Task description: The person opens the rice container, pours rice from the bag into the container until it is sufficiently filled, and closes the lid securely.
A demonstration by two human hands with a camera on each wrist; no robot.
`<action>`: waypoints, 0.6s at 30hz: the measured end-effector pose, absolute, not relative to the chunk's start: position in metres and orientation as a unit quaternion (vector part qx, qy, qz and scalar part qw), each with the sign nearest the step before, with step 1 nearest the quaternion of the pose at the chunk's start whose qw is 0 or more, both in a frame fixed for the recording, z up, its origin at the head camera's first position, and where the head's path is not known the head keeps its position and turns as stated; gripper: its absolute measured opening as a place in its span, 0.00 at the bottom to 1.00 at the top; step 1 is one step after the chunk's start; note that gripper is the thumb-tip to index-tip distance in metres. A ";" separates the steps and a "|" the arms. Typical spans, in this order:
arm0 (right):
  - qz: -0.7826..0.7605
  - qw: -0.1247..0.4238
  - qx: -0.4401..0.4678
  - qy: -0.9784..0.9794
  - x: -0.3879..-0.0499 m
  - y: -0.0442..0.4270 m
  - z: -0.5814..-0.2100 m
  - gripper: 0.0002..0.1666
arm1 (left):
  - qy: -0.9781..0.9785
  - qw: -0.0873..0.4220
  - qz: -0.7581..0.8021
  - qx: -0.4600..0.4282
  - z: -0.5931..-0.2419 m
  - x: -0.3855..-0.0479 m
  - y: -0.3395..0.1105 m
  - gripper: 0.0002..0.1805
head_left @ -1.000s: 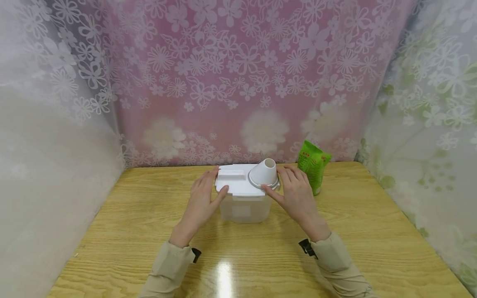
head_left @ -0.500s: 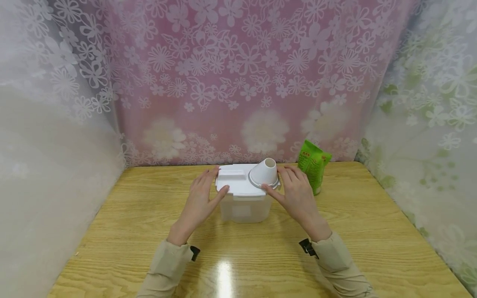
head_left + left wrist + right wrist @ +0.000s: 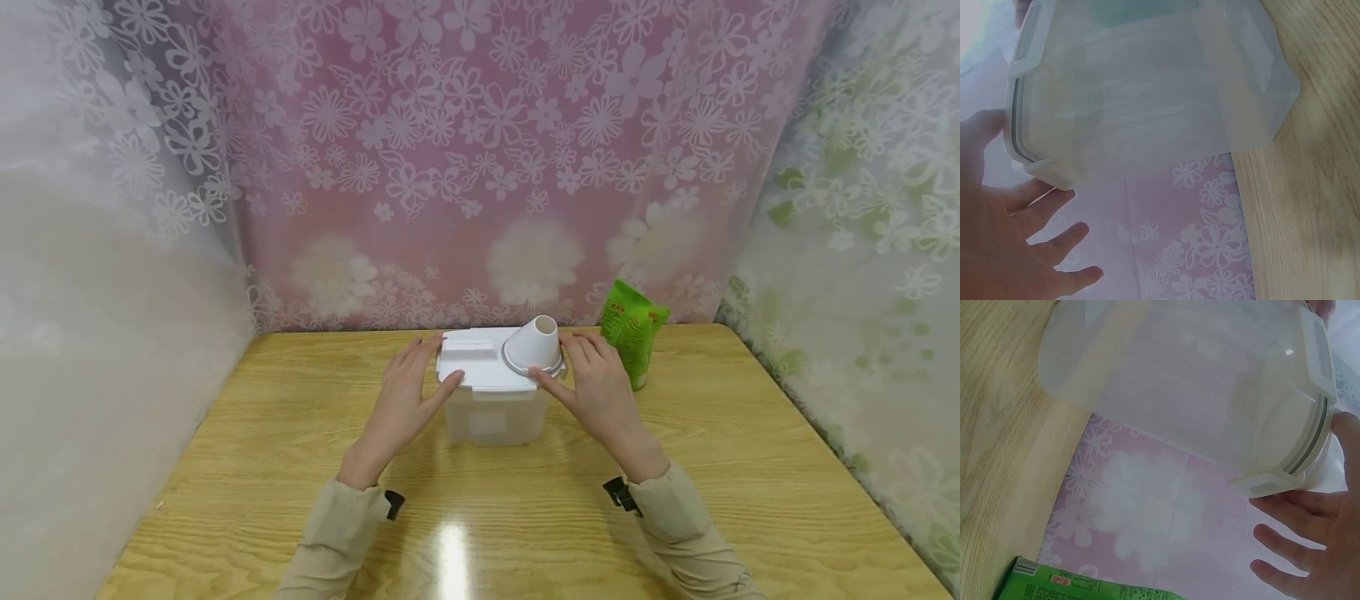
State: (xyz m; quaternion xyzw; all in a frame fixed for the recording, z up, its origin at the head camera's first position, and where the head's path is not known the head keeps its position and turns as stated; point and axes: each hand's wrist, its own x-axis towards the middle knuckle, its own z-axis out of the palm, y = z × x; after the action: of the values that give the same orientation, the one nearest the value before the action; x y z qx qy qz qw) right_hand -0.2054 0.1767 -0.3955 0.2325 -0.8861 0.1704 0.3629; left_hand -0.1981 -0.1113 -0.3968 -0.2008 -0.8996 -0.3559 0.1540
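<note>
A translucent container (image 3: pixel 498 417) with a white lid (image 3: pixel 480 369) stands upright on the table; the lid carries a raised handle and a white cone spout (image 3: pixel 534 343) at its right. The left hand (image 3: pixel 400 402) touches the lid's left end, thumb at the front corner, other fingers behind. At the right end the right hand (image 3: pixel 602 400) mirrors it, thumb by the cone's base. In the left wrist view, the left hand (image 3: pixel 1016 225) has its fingers spread, index and thumb at the rim. The right wrist view shows the right hand (image 3: pixel 1322 519) likewise, lower fingers off the container (image 3: pixel 1179 381).
A green packet (image 3: pixel 633 337) stands on the wooden table (image 3: pixel 300 417) just right of the right hand, near the back edge. Flowered curtains (image 3: pixel 480 167) rise behind and on both sides. A bright reflection lies on the table in front of the container.
</note>
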 end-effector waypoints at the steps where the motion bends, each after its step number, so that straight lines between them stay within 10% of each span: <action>1: 0.170 0.363 0.233 -0.886 -0.205 0.177 -0.395 0.39 | -0.899 0.153 -0.358 -0.200 -0.397 -0.198 -0.112 0.37; 18: 0.165 0.361 0.235 -0.887 -0.203 0.177 -0.394 0.37 | -0.863 0.069 -0.477 -0.151 -0.388 -0.209 -0.125 0.28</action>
State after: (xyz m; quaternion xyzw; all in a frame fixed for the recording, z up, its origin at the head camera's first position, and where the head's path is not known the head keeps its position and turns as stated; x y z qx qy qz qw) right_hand -0.2032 0.1767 -0.3945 0.2353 -0.8872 0.1648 0.3611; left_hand -0.2093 -0.1245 -0.3879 -0.1508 -0.8629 -0.4774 0.0690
